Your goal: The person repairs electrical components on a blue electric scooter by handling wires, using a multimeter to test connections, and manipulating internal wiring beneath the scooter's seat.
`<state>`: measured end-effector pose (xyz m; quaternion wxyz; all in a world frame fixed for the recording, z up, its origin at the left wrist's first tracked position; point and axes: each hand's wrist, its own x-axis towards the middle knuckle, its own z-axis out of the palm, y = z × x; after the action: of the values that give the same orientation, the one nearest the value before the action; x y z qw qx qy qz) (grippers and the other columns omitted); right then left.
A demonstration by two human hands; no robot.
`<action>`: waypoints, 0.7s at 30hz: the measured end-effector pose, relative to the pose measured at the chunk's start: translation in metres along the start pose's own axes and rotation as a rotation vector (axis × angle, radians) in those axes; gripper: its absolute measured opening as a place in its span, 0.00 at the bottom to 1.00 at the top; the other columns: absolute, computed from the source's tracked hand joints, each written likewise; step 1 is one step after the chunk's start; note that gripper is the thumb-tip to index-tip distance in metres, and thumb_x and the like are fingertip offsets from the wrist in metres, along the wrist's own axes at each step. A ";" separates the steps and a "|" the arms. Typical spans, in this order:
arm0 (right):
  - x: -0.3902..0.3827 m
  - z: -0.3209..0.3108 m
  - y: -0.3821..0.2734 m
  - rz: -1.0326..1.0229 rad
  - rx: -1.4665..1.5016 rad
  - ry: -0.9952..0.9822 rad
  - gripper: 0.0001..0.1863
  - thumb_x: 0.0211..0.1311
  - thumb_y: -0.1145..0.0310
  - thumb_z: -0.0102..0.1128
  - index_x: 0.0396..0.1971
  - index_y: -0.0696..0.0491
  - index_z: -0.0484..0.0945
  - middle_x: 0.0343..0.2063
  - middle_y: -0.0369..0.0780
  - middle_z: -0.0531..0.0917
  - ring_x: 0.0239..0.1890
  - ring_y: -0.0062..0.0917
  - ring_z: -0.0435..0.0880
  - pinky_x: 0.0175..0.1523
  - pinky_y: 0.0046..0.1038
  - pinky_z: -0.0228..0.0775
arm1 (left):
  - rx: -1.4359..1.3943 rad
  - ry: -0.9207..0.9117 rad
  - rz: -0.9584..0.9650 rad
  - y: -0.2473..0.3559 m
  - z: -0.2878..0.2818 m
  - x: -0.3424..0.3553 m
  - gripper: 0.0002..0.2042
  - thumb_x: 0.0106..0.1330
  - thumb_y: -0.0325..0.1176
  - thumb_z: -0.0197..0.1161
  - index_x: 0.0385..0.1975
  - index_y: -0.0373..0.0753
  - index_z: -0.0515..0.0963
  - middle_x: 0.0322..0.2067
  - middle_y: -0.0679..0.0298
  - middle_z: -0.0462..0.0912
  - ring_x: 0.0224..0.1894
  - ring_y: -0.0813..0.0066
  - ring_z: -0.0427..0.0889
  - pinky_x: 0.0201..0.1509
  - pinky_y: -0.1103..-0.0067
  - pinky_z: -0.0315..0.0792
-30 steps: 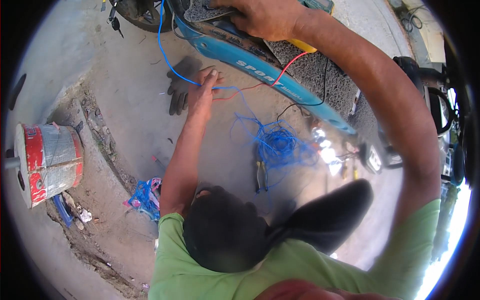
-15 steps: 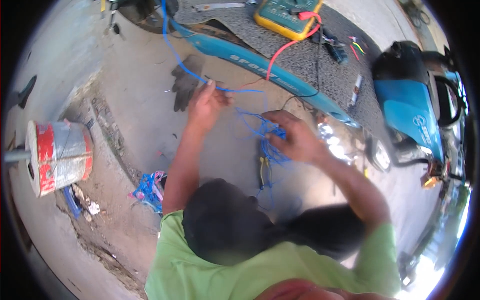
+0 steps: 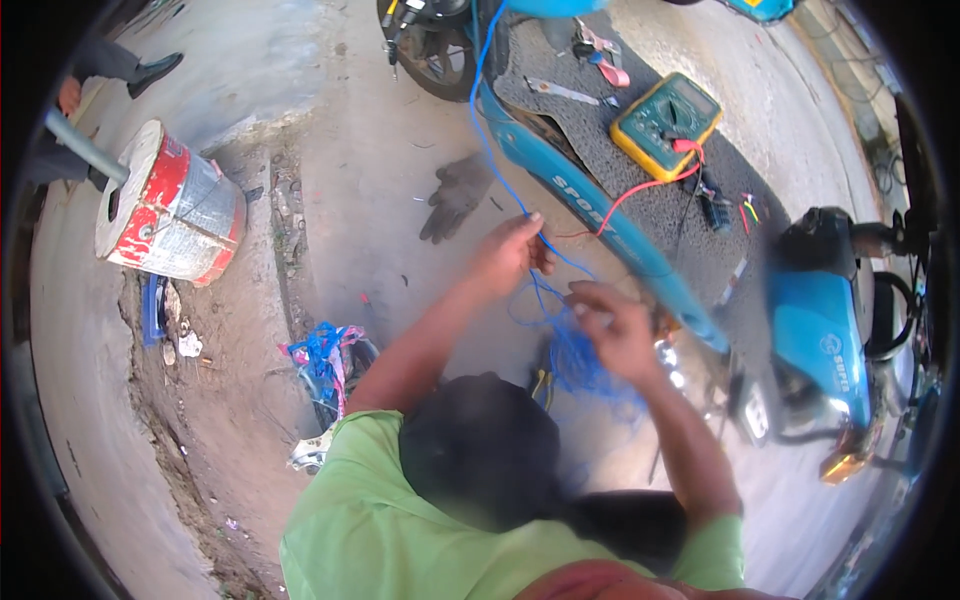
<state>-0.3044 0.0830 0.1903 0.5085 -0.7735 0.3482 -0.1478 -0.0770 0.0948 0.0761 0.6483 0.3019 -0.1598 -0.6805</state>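
Observation:
My left hand (image 3: 512, 258) pinches a blue wire (image 3: 485, 130), which runs up past a blue side panel (image 3: 600, 215) toward a wheel. From those fingers the wire carries on to the right. There a loose tangle of blue wire (image 3: 590, 365), smeared by motion, hangs by my right hand (image 3: 618, 330). The right fingers are curled and look closed on some of its strands. Just left of the tangle are pliers with yellow on the handle (image 3: 541, 385), partly hidden. A dark work glove (image 3: 455, 198) lies on the ground beyond my left hand.
A yellow-green multimeter (image 3: 667, 125) with a red lead (image 3: 630, 193) rests on a grey mat (image 3: 560, 60). At right stands a blue scooter body (image 3: 820, 320). A red-and-white drum (image 3: 180, 205) with a pole is at left, near another person's shoe (image 3: 155, 73). Plastic scraps (image 3: 325, 360) lie nearby.
The view has shifted, so the surroundings sit differently. My hands have come closer together. The wire tangle now hangs lower, below my right fingers.

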 end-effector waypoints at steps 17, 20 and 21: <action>0.036 0.001 -0.044 0.021 -0.354 0.053 0.08 0.65 0.71 0.66 0.41 0.58 0.84 0.31 0.46 0.85 0.31 0.32 0.86 0.38 0.32 0.76 | -0.037 -0.103 -0.041 0.003 0.010 -0.006 0.18 0.77 0.46 0.56 0.35 0.35 0.79 0.29 0.57 0.83 0.30 0.63 0.83 0.37 0.69 0.76; 0.050 -0.009 -0.076 0.009 -0.345 0.036 0.08 0.67 0.70 0.65 0.42 0.58 0.84 0.31 0.46 0.85 0.31 0.30 0.85 0.37 0.31 0.76 | -0.261 -0.087 0.048 0.016 -0.002 -0.006 0.16 0.76 0.44 0.57 0.36 0.36 0.79 0.31 0.57 0.84 0.30 0.64 0.83 0.37 0.68 0.76; 0.053 -0.011 -0.079 0.009 -0.346 0.042 0.08 0.67 0.70 0.65 0.42 0.58 0.84 0.31 0.46 0.85 0.31 0.30 0.85 0.37 0.31 0.76 | -0.283 -0.041 0.070 0.021 -0.006 -0.007 0.15 0.77 0.43 0.57 0.36 0.36 0.78 0.31 0.57 0.84 0.31 0.64 0.83 0.38 0.68 0.76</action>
<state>-0.2423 0.0583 0.2590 0.3610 -0.8446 0.3826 -0.0995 -0.0570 0.0999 0.0862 0.7044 0.1875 -0.0860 -0.6791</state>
